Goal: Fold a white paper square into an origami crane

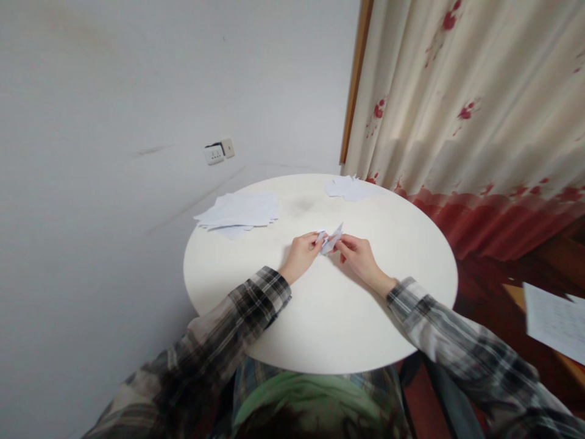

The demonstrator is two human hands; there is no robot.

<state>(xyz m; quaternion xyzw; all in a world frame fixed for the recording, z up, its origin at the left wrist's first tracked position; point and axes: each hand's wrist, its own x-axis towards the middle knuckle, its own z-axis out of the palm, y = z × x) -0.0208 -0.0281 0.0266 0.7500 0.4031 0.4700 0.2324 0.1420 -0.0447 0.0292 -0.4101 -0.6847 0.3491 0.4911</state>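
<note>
A small folded piece of white paper is held between both hands just above the middle of a round white table. My left hand pinches its left end with the fingers closed. My right hand pinches its right side, fingers also closed. One pointed flap of the paper sticks up between the hands. Both arms wear plaid sleeves.
A stack of white paper sheets lies at the table's far left edge. A pile of small folded white papers sits at the far edge. A flowered curtain hangs to the right, a wall socket behind. A printed sheet lies at right.
</note>
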